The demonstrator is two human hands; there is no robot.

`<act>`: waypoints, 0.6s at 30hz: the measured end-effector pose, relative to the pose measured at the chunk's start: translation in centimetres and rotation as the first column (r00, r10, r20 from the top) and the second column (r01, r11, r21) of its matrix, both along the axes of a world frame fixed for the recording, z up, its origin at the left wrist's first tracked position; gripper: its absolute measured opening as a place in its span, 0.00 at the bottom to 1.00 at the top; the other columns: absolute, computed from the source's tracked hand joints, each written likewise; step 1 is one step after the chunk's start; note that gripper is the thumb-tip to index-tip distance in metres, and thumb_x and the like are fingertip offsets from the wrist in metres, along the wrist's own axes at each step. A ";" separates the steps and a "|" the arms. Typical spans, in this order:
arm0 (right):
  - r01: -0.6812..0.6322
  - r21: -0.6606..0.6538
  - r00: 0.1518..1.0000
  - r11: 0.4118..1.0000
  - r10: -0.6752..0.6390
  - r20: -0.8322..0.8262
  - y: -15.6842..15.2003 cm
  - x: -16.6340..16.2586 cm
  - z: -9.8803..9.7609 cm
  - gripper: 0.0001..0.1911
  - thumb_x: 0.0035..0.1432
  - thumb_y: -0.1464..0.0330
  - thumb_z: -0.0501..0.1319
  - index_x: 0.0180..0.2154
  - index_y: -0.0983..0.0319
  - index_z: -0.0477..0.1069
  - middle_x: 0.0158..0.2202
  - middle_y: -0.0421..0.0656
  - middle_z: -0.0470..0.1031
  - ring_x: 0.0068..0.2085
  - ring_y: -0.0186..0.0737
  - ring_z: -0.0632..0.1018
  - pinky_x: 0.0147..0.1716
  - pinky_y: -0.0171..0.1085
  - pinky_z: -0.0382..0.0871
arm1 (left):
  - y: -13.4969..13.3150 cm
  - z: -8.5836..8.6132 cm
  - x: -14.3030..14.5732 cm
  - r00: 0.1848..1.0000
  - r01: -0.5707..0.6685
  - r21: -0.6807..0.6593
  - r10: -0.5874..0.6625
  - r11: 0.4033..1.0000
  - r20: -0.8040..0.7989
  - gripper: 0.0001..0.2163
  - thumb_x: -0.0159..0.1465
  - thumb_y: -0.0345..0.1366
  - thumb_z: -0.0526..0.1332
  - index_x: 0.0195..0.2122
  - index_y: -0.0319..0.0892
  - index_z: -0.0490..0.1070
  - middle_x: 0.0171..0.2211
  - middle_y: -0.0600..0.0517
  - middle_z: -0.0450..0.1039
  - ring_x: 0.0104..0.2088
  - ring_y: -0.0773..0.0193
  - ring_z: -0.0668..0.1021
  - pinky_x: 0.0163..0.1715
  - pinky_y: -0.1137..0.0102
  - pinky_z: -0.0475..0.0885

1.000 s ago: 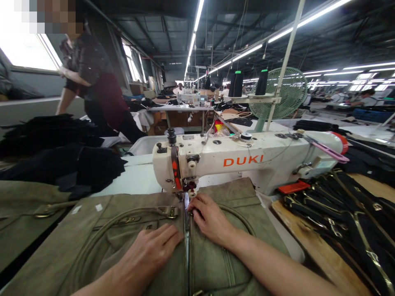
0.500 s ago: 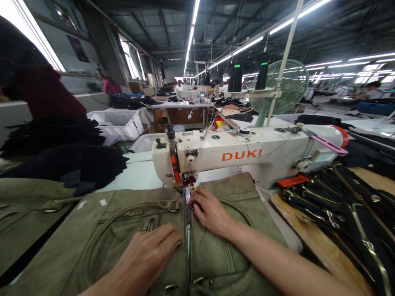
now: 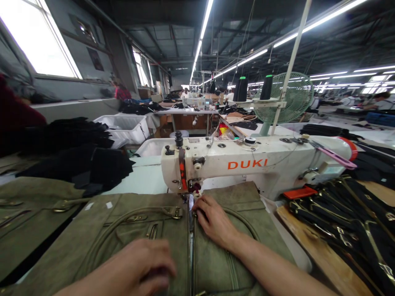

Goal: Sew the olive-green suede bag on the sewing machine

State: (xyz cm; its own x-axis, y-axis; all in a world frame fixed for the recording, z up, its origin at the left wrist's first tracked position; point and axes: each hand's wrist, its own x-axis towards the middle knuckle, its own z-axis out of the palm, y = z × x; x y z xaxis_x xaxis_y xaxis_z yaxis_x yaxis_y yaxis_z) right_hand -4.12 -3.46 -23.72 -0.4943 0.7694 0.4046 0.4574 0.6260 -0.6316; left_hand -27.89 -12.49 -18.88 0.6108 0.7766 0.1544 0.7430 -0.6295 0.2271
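Under the head of a white sewing machine (image 3: 216, 164) lies an olive-green bag piece (image 3: 123, 238) with cord-like handles, buckles and zipped pockets. A long zipper opening (image 3: 191, 242) runs down its middle towards the needle. Just in front of the presser foot, my right hand (image 3: 214, 222) has its fingers and thumb pinched on the bag panel's edge beside this opening. My left hand (image 3: 142, 263) is blurred above the left panel, fingers bent and thumb apart, with nothing seen in it. A pale strip (image 3: 191, 201) shows in the opening by the needle.
Black zippers (image 3: 342, 218) with gold teeth lie piled on a wooden board at right, near a red-orange object (image 3: 299, 192). Pink-handled snips (image 3: 336, 158) rest on the machine. Black fabric pieces (image 3: 101, 166) and another olive piece (image 3: 31, 222) are at left. Thread cones (image 3: 240, 89) stand behind.
My left hand has lifted off the left panel and moved down towards me, its thumb now apart. My right hand keeps its place on the bag. The camera view has shifted slightly.
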 end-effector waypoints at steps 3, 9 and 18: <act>0.045 0.032 0.998 0.998 -0.046 0.044 -0.2 0.0 -0.1 0.12 0.61 0.77 0.55 0.44 0.62 0.71 0.42 0.46 0.71 0.46 0.42 0.71 0.50 0.42 0.65 | 2.9 -0.3 2.0 0.996 -0.078 0.000 0.078 0.997 0.036 0.10 0.67 0.30 0.53 0.40 0.48 0.73 0.40 0.54 0.75 0.42 0.66 0.77 0.46 0.72 0.72; 0.008 0.064 0.986 0.998 -0.019 0.168 -0.3 0.1 -0.1 0.13 0.60 0.70 0.62 0.48 0.56 0.72 0.49 0.43 0.73 0.50 0.46 0.70 0.52 0.48 0.62 | 4.5 -3.4 1.8 0.997 -0.027 0.225 0.044 0.974 -0.068 0.23 0.64 0.37 0.60 0.60 0.43 0.60 0.57 0.45 0.67 0.58 0.53 0.68 0.59 0.46 0.59; -0.006 0.083 0.962 0.997 -0.016 0.271 0.4 -0.3 -0.4 0.18 0.61 0.72 0.59 0.51 0.47 0.69 0.51 0.35 0.73 0.52 0.44 0.71 0.54 0.50 0.62 | 3.7 -4.6 1.6 0.994 -0.096 0.356 0.105 0.929 -0.007 0.28 0.61 0.43 0.62 0.62 0.55 0.58 0.58 0.47 0.66 0.58 0.46 0.68 0.54 0.44 0.67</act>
